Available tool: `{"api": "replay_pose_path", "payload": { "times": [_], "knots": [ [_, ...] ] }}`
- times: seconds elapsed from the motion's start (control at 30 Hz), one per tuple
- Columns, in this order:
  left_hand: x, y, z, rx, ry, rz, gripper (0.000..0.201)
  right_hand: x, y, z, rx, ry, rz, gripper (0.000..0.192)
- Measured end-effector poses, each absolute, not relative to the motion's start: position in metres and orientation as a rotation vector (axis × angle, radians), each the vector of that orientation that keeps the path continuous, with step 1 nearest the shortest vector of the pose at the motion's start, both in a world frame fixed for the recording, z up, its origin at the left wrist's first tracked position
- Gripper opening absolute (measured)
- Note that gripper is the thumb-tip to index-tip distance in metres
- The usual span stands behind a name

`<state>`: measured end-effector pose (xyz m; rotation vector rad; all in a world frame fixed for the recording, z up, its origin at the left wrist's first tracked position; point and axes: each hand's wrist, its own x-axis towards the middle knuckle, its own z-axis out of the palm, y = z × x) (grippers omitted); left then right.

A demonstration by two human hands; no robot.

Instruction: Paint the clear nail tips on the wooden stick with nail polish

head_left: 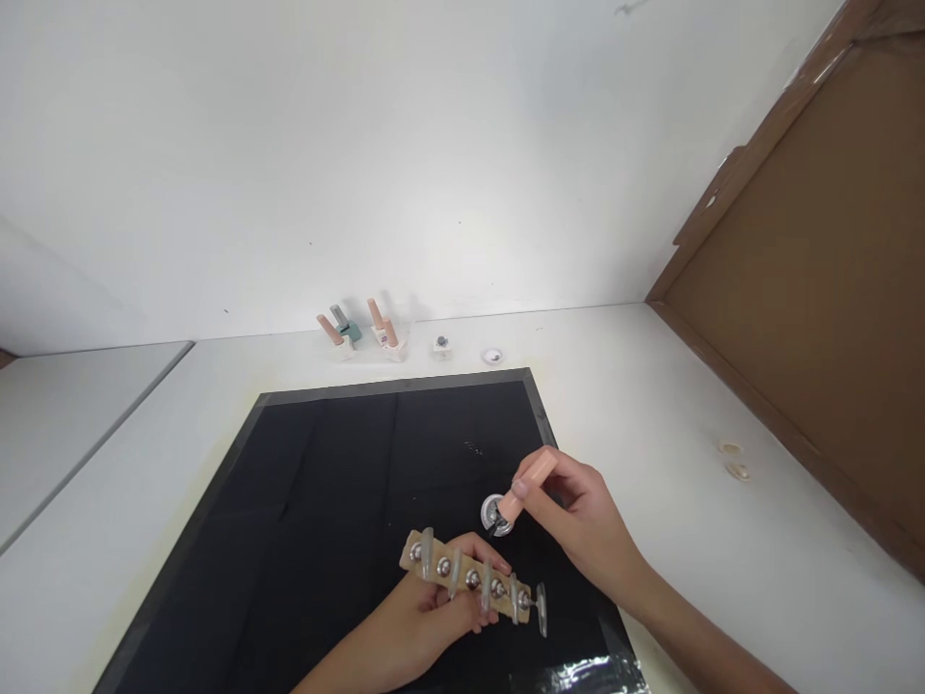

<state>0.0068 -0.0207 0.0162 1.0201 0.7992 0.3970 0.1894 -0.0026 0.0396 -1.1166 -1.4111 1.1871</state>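
We see a long white table (686, 405) set against a white wall (361, 145), with a brown cardboard panel (816, 289) leaning at the right. On the table lies a large square black mat (325, 501). Our left hand (411, 627) is closed around a pale wooden strip (469, 578) studded with round metal magnets and clear false nail tips, holding it just above the near part of the mat. Our right hand (585, 520) pinches the peach cap of a polish brush (531, 482) between thumb and fingers, its tip dipped into a small round white pot (496, 514) standing on the mat, just beyond the strip. By the wall, well apart from both hands, stand several small nail polish bottles (361, 335) with peach caps, and beside them a tiny white jar (442, 346)
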Motion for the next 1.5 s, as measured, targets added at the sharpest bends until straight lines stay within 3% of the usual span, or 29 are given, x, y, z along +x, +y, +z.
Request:
{"api": "replay_pose_path", "payload": {
  "times": [1.07,1.33,1.5],
  "knots": [
    [0.0081,-0.0160,0.0110,1.061,0.774,0.427,0.010,0.1920,-0.0045,0.0389,-0.877,-1.594,1.265,0.023],
    [0.0081,-0.0185,0.0128,1.023,0.791,0.411,0.014,0.1896,-0.0032,0.0371,-1.051,-1.464,1.200,0.023],
    [0.0081,-0.0174,0.0111,1.042,0.779,0.424,0.013,0.1920,-0.0043,0.0356,-0.890,-1.574,1.270,0.020]
  ]
}}
